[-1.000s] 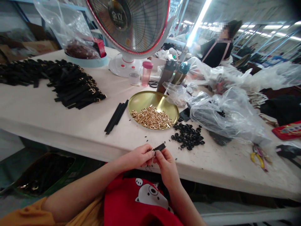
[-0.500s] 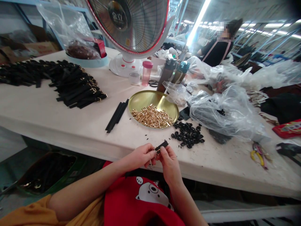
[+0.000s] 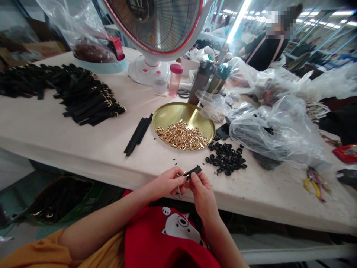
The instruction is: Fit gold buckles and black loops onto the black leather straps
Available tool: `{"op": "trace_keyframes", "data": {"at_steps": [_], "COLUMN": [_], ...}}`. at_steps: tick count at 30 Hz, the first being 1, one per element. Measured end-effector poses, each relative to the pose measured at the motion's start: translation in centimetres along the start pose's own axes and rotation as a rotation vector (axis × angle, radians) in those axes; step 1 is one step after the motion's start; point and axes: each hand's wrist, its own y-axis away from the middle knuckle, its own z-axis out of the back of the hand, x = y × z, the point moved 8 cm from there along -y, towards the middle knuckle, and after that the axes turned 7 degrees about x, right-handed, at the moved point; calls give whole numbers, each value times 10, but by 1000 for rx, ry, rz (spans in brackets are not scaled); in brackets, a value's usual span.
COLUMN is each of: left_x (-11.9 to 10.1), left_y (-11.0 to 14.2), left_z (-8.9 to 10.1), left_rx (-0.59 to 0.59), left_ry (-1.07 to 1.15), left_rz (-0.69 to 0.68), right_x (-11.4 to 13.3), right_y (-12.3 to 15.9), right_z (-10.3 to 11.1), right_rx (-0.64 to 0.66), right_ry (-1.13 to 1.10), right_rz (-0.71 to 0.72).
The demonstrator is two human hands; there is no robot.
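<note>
My left hand (image 3: 168,182) and my right hand (image 3: 202,194) meet just over the table's front edge, both pinching a short black strap (image 3: 193,172). A small gold fitting seems to sit at its near end, partly hidden by my fingers. Beyond them, a round brass tray (image 3: 173,115) holds a heap of small gold metal fittings (image 3: 182,136). Small black rings (image 3: 225,158) lie in a loose pile to its right. A bundle of black strips (image 3: 138,134) lies to its left, and a long row of black straps with gold buckles (image 3: 83,95) spreads further left.
A white table (image 3: 83,137) runs across the view, with a fan (image 3: 154,22), a pink cup (image 3: 175,80) and bottles (image 3: 200,82) behind the tray. Clear plastic bags (image 3: 275,130) crowd the right. Yellow-handled pliers (image 3: 312,188) lie near the edge. A co-worker (image 3: 264,52) sits beyond.
The strap has tilted slightly and shifted a little to the right between my fingers. The whole scene has shifted slightly in view as my head moved.
</note>
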Motion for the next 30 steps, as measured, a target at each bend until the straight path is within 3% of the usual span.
{"op": "trace_keyframes", "data": {"at_steps": [5,11,15,20,23,26,30], "left_x": [2,-5,-8,-8,-15,-27,-28], "left_y": [-2,1,5,7,11,15,13], "left_z": [3,5,4,0,-1,-2,-3], "left_rx": [-40,-43,-61,-31,-39,-102,-175], "left_ry": [10,-104,-155,-112,-201,-431,-668], "left_rz": [13,13,4,-19,-57,-133,-114], "right_x": [-1,-3,2,22,16,4,3], "right_y": [-2,-3,-1,9,11,13,14], "right_z": [-5,0,2,2,-5,-10,3], "right_rx": [16,28,43,-24,41,93,-9], "right_ry": [-96,-29,120,392,171,-76,61], "right_rz": [-24,-66,-39,102,30,-63,4]}}
